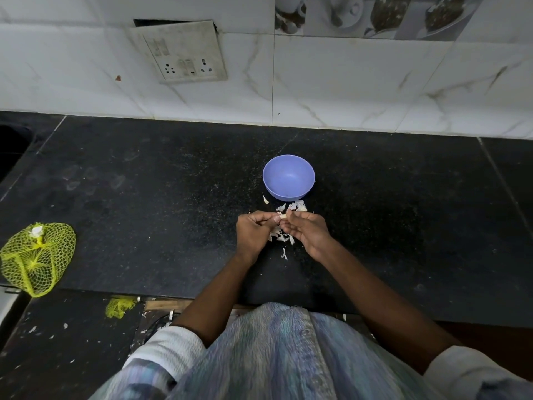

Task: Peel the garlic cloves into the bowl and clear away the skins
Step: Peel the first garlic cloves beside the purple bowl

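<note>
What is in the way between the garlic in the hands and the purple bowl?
Nothing solid that I can see. The garlic clove is pinched between the left hand and right hand, just in front of the bowl. Only loose skins lie flat on the counter between them, easy to pass over.

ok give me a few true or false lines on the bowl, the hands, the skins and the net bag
1. The bowl holds a pile of peeled cloves. False: it looks empty.
2. Both hands pinch one clove. True: left hand and right hand meet on it.
3. The skins lie on the counter by the bowl. True.
4. The net bag sits right of the bowl. False: it lies far left, at the counter's edge.
5. The hands work over the bowl. False: they are nearer the person.
</note>
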